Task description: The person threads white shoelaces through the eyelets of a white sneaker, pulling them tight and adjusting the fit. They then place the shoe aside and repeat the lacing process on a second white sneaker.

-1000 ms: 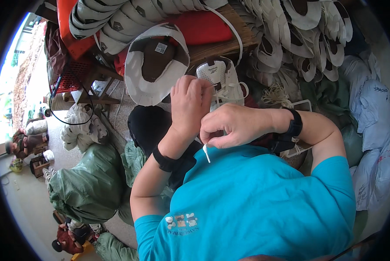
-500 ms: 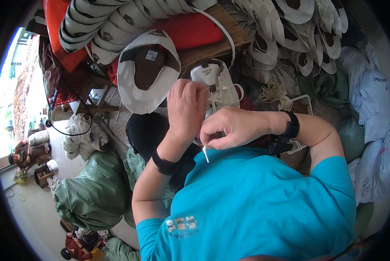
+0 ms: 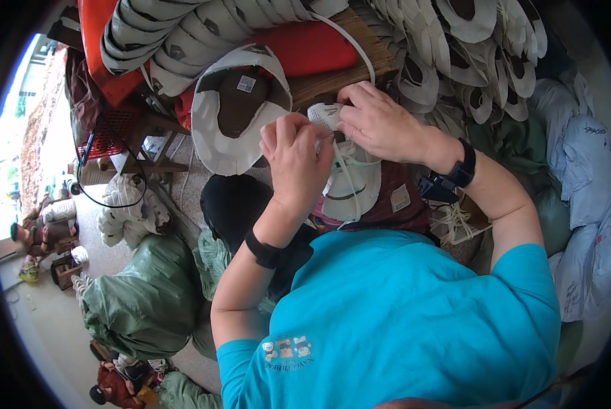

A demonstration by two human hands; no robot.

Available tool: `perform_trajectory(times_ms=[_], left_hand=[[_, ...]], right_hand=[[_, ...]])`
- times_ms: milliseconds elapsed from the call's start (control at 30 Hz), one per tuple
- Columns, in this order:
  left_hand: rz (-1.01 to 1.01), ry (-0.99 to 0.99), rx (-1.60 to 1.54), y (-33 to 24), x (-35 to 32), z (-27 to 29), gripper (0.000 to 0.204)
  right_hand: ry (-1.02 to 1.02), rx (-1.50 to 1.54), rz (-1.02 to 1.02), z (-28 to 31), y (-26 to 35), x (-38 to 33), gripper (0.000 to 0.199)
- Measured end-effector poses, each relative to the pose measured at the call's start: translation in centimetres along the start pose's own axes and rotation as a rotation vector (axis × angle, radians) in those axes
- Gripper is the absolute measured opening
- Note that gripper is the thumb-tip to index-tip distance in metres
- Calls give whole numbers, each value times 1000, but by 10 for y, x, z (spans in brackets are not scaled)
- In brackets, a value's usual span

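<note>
A white shoe upper (image 3: 353, 204) with a pale tongue (image 3: 321, 114) lies on maroon cloth (image 3: 394, 178) over my lap. A white shoelace (image 3: 346, 172) runs loosely across its front. My left hand (image 3: 296, 155) is closed at the upper's left edge, fingers bent and thumb side toward the laces. On the other side, my right hand (image 3: 382, 126) bends its fingers over the tongue and the eyelet edge. Its fingertips are pinched together, and what lies between them is hidden.
A larger white upper (image 3: 206, 133) with a dark inside stands left of my hands. Stacked grey-white uppers (image 3: 210, 37) rest beyond, beside a wooden board (image 3: 360, 71). More uppers hang at the far right. Green sacks (image 3: 142, 300) and white sacks (image 3: 588, 177) flank me; people work at left.
My right hand has moved up and away from my shirt to the upper's tongue; the lace tip it pinched no longer shows. The left hand has lowered slightly, uncovering more of the upper.
</note>
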State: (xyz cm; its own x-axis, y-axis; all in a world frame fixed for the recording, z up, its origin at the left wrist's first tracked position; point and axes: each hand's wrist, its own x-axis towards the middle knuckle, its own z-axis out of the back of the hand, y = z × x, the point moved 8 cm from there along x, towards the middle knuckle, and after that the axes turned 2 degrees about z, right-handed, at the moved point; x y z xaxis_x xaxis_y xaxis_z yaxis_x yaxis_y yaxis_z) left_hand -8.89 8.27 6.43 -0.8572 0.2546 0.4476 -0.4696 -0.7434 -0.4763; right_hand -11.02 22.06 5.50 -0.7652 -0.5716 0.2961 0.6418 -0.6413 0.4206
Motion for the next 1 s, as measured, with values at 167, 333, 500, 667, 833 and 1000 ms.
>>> perform_trajectory(times_ms=[167, 333, 500, 667, 833, 1000], left_hand=[[72, 38, -89, 6, -2, -7, 9], [-22, -167, -142, 11, -1, 21, 8], [-16, 113, -52, 0, -5, 6, 24], [-89, 200, -15, -10, -1, -6, 29], [-9, 122, -66, 36, -4, 35, 17], [166, -250, 188, 124, -6, 118, 23]], right_hand=[[-17, 303, -137, -5, -13, -6, 14], [-216, 690, -288, 1, -21, -14, 9], [-450, -143, 62, 56, -15, -18, 15], [-316, -488, 60, 55, -50, -43, 11], [-295, -728, -277, 90, -153, -103, 11], [-243, -911, -698, 144, -218, -175, 13]])
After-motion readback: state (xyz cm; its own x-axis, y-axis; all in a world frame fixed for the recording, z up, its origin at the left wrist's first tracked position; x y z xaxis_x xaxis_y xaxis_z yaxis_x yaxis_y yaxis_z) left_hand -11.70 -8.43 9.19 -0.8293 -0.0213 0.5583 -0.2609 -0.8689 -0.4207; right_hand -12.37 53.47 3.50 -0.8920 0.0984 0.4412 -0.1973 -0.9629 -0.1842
